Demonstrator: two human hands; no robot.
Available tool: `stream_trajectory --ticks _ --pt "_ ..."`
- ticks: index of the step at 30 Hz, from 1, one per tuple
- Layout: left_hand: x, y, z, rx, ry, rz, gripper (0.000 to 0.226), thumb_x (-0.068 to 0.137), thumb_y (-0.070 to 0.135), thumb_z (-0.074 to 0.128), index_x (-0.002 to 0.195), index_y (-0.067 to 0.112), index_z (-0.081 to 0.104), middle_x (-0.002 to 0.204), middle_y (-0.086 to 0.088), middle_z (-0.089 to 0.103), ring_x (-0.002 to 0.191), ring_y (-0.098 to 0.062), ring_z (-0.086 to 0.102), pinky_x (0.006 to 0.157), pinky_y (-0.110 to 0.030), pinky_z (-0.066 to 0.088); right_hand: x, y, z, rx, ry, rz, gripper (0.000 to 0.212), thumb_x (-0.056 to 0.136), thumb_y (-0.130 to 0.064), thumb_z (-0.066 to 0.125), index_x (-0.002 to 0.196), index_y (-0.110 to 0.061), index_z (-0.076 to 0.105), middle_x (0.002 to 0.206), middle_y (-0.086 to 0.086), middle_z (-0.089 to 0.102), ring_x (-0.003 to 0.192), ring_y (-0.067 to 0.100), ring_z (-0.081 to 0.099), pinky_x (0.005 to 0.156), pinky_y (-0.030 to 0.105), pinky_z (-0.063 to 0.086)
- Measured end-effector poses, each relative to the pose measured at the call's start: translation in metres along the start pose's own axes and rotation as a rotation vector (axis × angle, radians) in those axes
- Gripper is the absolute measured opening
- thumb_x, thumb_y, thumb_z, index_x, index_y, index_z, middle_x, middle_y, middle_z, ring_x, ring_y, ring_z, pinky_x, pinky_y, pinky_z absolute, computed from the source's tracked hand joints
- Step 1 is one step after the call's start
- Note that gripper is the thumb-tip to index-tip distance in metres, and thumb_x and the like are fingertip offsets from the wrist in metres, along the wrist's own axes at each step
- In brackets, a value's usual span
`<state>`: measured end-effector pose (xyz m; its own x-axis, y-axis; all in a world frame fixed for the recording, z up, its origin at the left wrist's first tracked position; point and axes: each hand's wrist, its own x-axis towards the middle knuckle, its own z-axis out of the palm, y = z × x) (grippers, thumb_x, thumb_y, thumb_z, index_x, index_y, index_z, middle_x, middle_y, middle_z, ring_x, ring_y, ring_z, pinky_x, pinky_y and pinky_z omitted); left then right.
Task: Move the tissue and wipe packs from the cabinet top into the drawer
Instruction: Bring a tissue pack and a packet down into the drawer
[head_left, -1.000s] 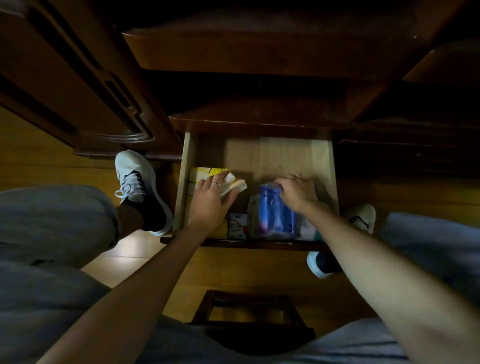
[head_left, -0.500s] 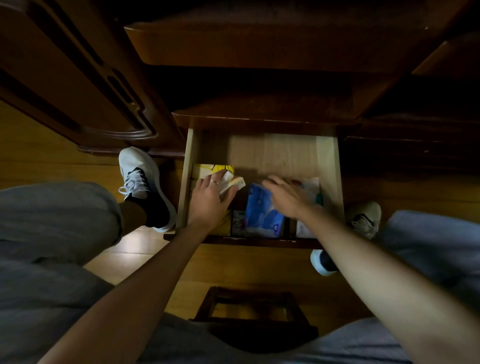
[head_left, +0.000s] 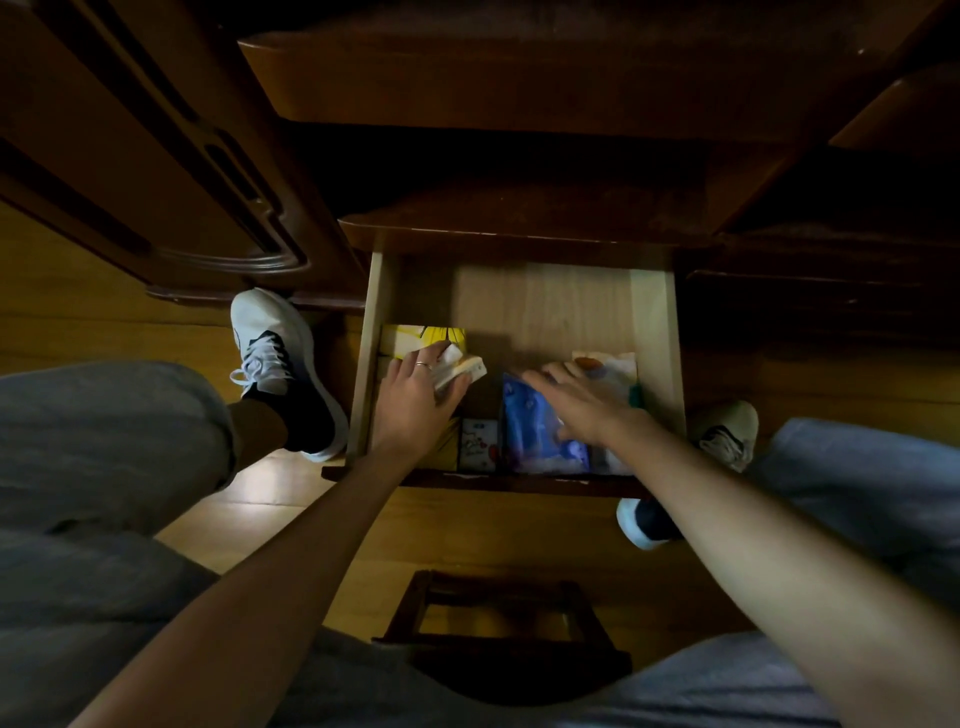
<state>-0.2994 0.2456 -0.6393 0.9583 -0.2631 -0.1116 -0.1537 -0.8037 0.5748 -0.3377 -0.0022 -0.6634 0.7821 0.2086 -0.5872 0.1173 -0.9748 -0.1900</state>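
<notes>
blue pack long axis front-to-back | right hand flat above

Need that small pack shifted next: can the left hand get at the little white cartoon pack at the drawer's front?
Probably yes: the small white pack lies uncovered beside the left hand, though it already grips a white pack.

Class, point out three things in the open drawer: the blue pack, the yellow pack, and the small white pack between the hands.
blue pack (head_left: 535, 431), head view, middle of its face
yellow pack (head_left: 415, 338), head view, top face
small white pack (head_left: 479, 446), head view, printed front
</notes>
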Motion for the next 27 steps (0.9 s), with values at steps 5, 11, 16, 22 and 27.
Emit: stream_trajectory --ticks 5,11,16,22,27 --pt "0.001 0.000 0.002 -0.004 0.023 0.010 0.051 0.096 0.048 0.057 0.140 0.023 0.050 0.127 -0.002 0.061 0.117 -0.020 0.051 0.094 -0.039 0.050 -0.003 -0.007 0.015 0.003 0.012 0.029 0.094 0.090 -0.016 0.066 0.161 -0.025 0.005 0.156 0.012 0.026 0.142 0.033 0.027 0.113 0.049 0.037" --pt "0.001 0.004 0.004 -0.002 -0.001 0.049 0.056 0.094 0.053 0.053 0.140 0.022 0.050 0.128 -0.002 0.061 0.119 -0.019 0.052 0.097 -0.039 0.051 0.010 -0.006 0.003 0.150 -0.072 0.113 0.089 0.090 -0.037 0.066 0.161 -0.024 0.015 0.159 0.014 0.027 0.148 0.035 0.022 0.115 0.050 0.031" --pt "-0.001 0.003 0.002 0.005 0.007 0.039 0.055 0.094 0.053 0.053 0.140 0.022 0.050 0.128 -0.002 0.061 0.118 -0.020 0.052 0.094 -0.038 0.051 0.017 -0.022 0.006 0.202 -0.110 0.178 0.086 0.092 -0.056 0.043 0.162 -0.022 0.006 0.166 0.014 0.015 0.151 0.036 0.012 0.119 0.055 0.019" --pt "-0.003 0.003 -0.001 -0.001 0.016 0.045 0.051 0.096 0.049 0.056 0.140 0.023 0.050 0.128 0.000 0.060 0.118 -0.018 0.051 0.092 -0.032 0.047 0.016 -0.020 0.015 0.303 -0.231 0.171 0.106 0.091 -0.061 0.054 0.160 -0.025 -0.017 0.169 0.009 -0.016 0.155 0.032 -0.012 0.123 0.058 0.003" --pt "-0.005 0.001 -0.001 0.008 0.022 0.047 0.050 0.096 0.047 0.058 0.140 0.024 0.050 0.127 0.001 0.061 0.117 -0.015 0.049 0.090 -0.025 0.041 0.012 -0.026 0.027 0.067 -0.157 0.174 0.104 0.095 -0.046 0.058 0.159 -0.020 -0.021 0.169 0.015 -0.013 0.155 0.034 -0.010 0.123 0.059 -0.005"
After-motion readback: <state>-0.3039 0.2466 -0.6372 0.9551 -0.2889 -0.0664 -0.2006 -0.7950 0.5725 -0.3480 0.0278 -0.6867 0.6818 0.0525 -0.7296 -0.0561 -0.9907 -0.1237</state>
